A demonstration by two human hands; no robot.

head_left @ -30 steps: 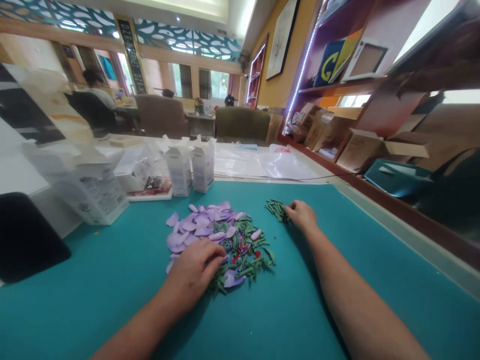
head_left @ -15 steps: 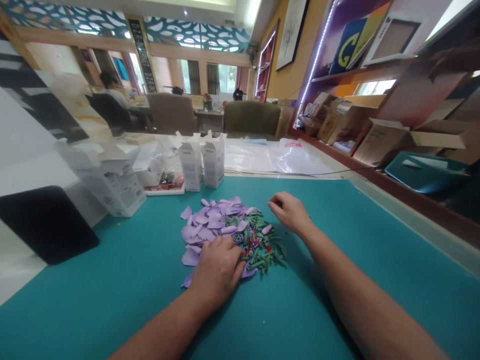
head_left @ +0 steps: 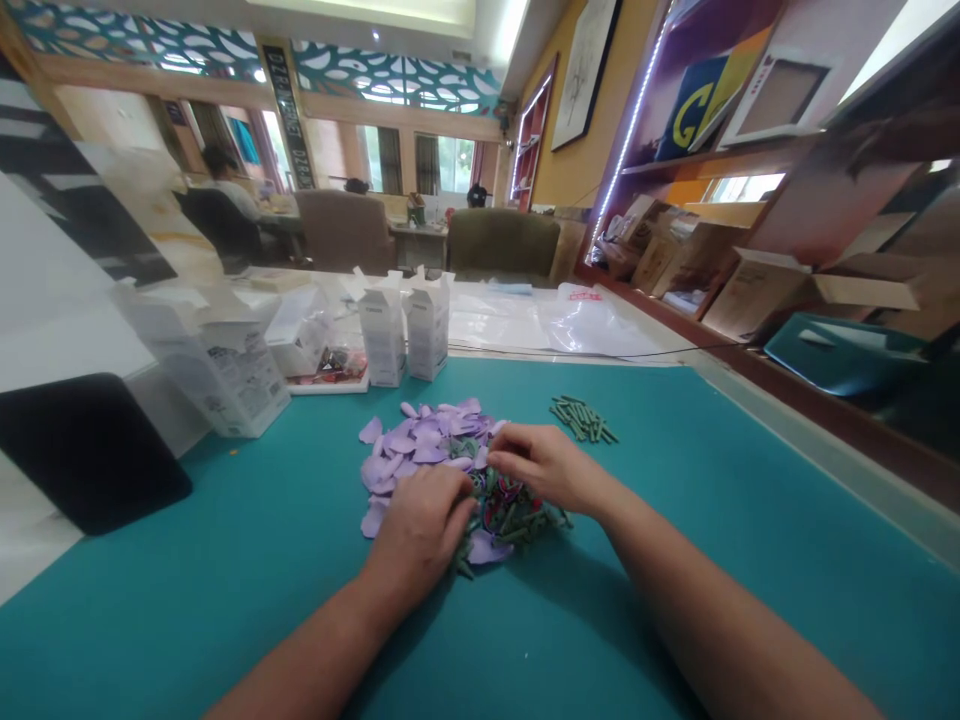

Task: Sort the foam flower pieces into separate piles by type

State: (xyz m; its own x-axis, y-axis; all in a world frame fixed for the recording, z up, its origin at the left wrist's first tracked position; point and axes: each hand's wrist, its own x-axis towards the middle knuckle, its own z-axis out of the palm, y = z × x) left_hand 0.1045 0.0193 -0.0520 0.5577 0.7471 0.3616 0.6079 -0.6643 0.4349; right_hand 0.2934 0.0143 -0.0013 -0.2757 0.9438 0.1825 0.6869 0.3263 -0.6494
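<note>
A heap of lilac foam petals (head_left: 409,443) lies on the teal cutting mat (head_left: 225,610), mixed at its front right with green and red pieces (head_left: 517,520). My left hand (head_left: 420,525) rests on the heap's front, fingers curled down among the petals. My right hand (head_left: 544,465) reaches in from the right, its fingertips meeting the pile just beside my left hand. Whether either hand holds a piece is hidden. To the right lies a small separate bunch of green sticks (head_left: 581,418), apart from both hands.
Two white cartons (head_left: 382,335) stand at the mat's far edge, beside a clear plastic box (head_left: 240,385) and a black pad (head_left: 90,452). Plastic sheeting (head_left: 540,322) lies behind. Shelves with cardboard boxes (head_left: 754,295) run along the right; seated people work far back.
My right hand has moved left from beside the green sticks onto the pile, uncovering the sticks. My left hand stays at the pile's front, and the green pieces look more bunched.
</note>
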